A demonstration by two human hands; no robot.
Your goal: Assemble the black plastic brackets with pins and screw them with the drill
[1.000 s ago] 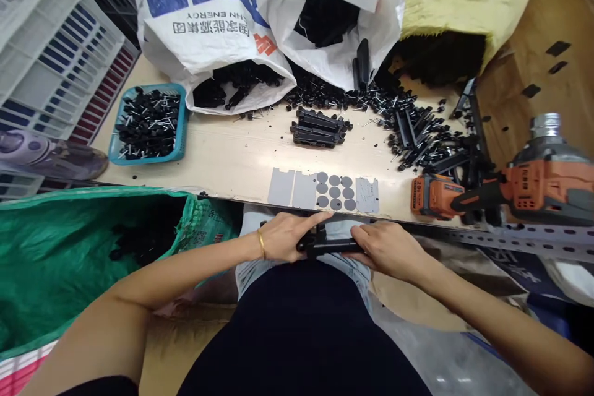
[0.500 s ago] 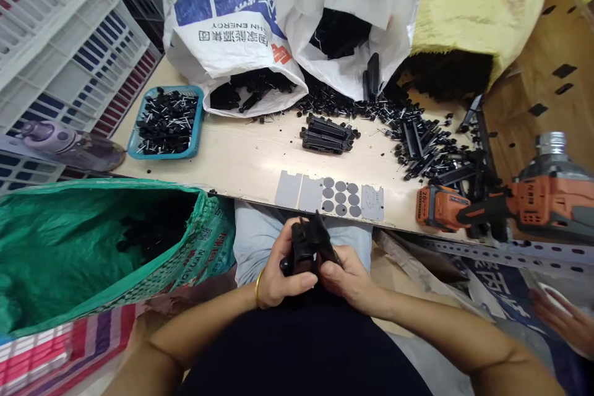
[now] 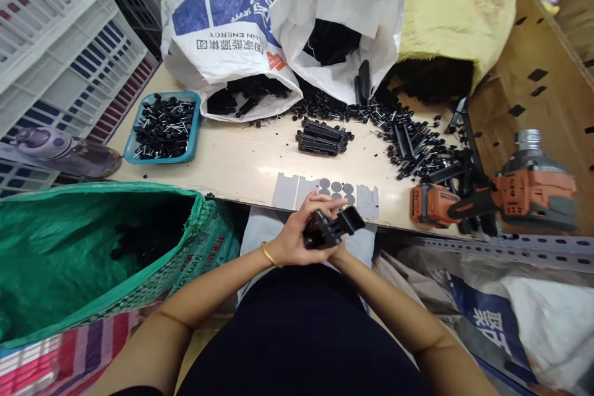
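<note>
Just off the table's front edge, my left hand (image 3: 292, 240) is closed round a black plastic part (image 3: 327, 232) with a squarish flap that sticks out to the right. My right hand (image 3: 340, 252) meets the same part from below and the right; most of its fingers are hidden behind it. On the table beyond the hands are grey flat pieces and discs (image 3: 367, 201). Farther back lies a small stack of long black plastic parts (image 3: 321, 137).
A blue basket (image 3: 197, 130) holds black pieces with metal pins. White sacks (image 3: 223, 55) and a yellow sack (image 3: 457, 18) stand at the back. An orange power tool (image 3: 533, 195) lies right, beside a heap of black parts (image 3: 413, 142). A green sack (image 3: 69, 247) gapes at left.
Both hands have moved up toward the table with the black plastic part, which is now turned with its flap to the right. Another person's hand at the right edge is out of view.
</note>
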